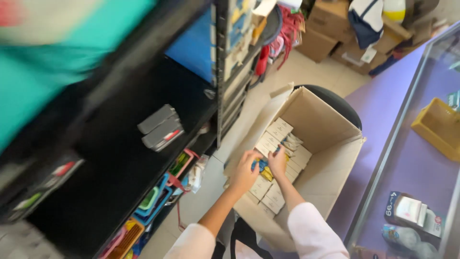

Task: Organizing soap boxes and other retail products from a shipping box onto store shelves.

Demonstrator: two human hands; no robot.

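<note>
Both my hands reach into an open cardboard box (330,144) that rests on a black stool. Rows of small white cartons (279,129) line the box. My left hand (244,172) and my right hand (278,160) close together on a small blue and yellow packet (262,167) among the cartons. My sleeves are pale pink.
A black shelf unit (143,144) stands at left with two grey boxes (160,127) and coloured trays lower down. A glass counter (407,158) at right holds a yellow basket (438,127) and packaged goods (412,220). Cardboard boxes (330,24) are piled at the back.
</note>
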